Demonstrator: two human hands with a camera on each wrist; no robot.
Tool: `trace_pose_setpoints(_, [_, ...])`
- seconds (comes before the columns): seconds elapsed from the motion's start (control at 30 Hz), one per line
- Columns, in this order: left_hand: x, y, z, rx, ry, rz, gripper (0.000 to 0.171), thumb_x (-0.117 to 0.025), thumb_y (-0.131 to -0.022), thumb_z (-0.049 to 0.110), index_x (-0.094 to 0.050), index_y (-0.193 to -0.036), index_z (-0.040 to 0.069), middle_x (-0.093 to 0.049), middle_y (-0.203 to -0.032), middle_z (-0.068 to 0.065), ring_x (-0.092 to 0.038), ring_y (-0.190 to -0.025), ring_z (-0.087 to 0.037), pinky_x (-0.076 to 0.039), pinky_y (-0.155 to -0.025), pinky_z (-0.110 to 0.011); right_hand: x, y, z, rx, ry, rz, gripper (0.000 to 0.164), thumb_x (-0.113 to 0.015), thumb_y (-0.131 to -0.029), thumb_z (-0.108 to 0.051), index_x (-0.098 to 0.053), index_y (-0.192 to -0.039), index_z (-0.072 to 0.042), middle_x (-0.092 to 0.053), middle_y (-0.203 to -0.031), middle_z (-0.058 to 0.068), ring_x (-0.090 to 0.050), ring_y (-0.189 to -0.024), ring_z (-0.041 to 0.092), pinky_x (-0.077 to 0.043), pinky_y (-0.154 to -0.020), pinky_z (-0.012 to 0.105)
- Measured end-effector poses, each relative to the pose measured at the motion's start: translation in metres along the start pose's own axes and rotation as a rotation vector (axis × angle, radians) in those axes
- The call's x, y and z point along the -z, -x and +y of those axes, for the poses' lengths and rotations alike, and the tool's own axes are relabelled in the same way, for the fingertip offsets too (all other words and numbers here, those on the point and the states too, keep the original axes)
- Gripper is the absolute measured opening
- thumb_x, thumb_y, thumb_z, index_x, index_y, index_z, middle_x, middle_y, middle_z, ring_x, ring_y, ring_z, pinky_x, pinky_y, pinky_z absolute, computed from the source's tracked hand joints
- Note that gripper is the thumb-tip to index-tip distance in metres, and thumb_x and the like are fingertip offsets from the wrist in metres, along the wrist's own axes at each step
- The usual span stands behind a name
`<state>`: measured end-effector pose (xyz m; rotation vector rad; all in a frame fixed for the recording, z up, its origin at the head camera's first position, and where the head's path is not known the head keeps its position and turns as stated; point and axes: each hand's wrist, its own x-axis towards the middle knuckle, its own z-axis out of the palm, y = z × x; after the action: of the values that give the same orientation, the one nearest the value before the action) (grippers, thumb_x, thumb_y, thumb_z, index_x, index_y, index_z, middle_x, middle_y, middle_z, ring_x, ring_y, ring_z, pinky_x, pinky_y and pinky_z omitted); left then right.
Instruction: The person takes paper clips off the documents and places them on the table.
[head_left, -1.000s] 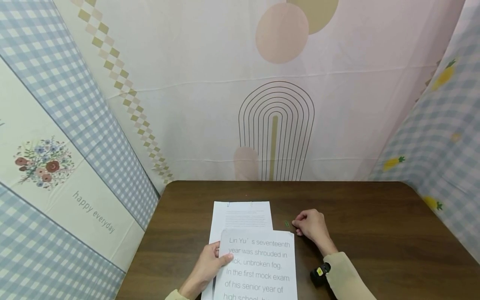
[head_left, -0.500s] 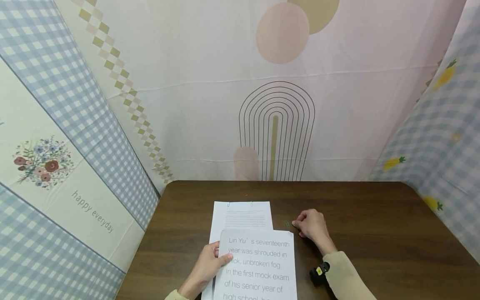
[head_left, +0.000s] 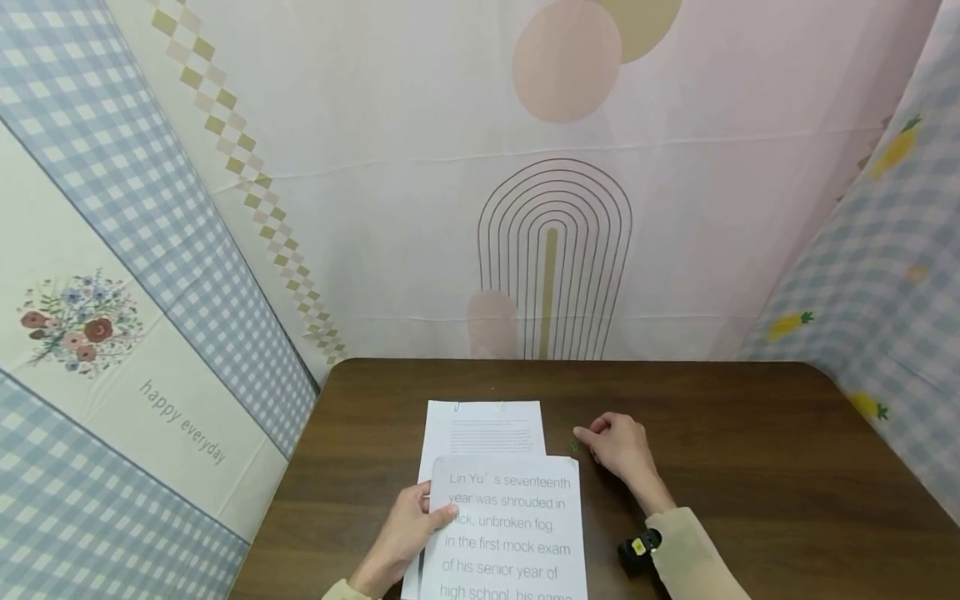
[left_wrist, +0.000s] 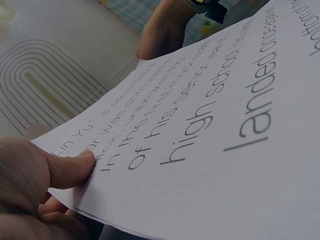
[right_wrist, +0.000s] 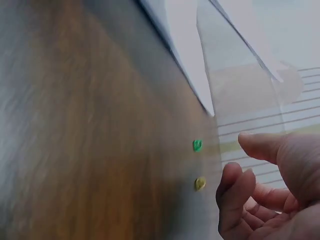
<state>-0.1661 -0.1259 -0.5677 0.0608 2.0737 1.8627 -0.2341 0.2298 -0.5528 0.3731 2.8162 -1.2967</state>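
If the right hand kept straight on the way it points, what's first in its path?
Probably the small green clip near its fingertips. The right hand's height is unclear, so it could pass above, toward the farther printed sheet.

White printed sheets (head_left: 504,532), tilted; small green clip (right_wrist: 197,145) near yellow clip (right_wrist: 200,183).

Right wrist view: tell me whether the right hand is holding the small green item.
No, the small green item lies on the table, apart from the right hand.
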Motion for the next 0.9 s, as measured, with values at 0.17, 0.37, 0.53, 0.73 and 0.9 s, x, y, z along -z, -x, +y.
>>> trace_pose_setpoints(0.17, [0.005,0.002,-0.001,0.011,0.003,0.004,0.036,-0.070,-0.101,0.002,-0.062,-0.132,-0.014,-0.081,-0.096,-0.012,-0.080,-0.081,-0.019,-0.068,-0.073,-0.033,-0.008,0.001,-0.014,0.062,-0.019,-0.001,0.030,-0.081,-0.098,-0.028,-0.074,-0.108,0.000,-0.073,-0.082,0.009,-0.065,-0.067,0.017,-0.050,-0.062,0.028])
trace_pose_setpoints(0.37, [0.013,0.007,-0.004,0.024,-0.004,0.001,0.038,-0.069,-0.103,0.004,-0.061,-0.135,-0.014,-0.082,-0.098,-0.012,-0.081,-0.082,-0.022,-0.068,-0.073,-0.033,-0.019,-0.003,-0.026,0.105,0.019,-0.033,0.027,-0.083,-0.096,-0.025,-0.076,-0.107,-0.001,-0.075,-0.094,0.011,-0.064,-0.079,0.019,-0.052,-0.068,0.029])
trace_pose_setpoints(0.53, [0.022,0.011,-0.006,0.012,-0.007,0.012,0.037,-0.069,-0.103,0.003,-0.061,-0.135,-0.014,-0.082,-0.101,-0.016,-0.081,-0.084,-0.023,-0.067,-0.074,-0.031,-0.028,-0.012,-0.035,0.159,0.058,-0.075,0.038,-0.086,-0.093,-0.022,-0.075,-0.119,0.001,-0.077,-0.107,0.015,-0.067,-0.090,0.022,-0.059,-0.077,0.036])
trace_pose_setpoints(0.73, [0.034,0.011,-0.003,-0.007,-0.007,0.041,0.037,-0.069,-0.103,0.001,-0.061,-0.134,-0.016,-0.082,-0.102,-0.019,-0.081,-0.083,-0.020,-0.066,-0.072,-0.028,-0.040,-0.027,-0.047,0.210,0.102,-0.114,0.057,-0.088,-0.091,-0.017,-0.066,-0.138,0.005,-0.074,-0.133,0.023,-0.070,-0.106,0.029,-0.061,-0.098,0.050])
trace_pose_setpoints(0.9, [0.041,0.010,0.001,0.000,-0.003,0.054,0.036,-0.068,-0.103,0.001,-0.062,-0.136,-0.014,-0.083,-0.104,-0.019,-0.082,-0.085,-0.020,-0.066,-0.073,-0.026,-0.047,-0.034,-0.053,0.247,0.168,-0.157,0.070,-0.089,-0.090,-0.017,-0.058,-0.148,0.008,-0.064,-0.149,0.029,-0.063,-0.136,0.044,-0.053,-0.118,0.060])
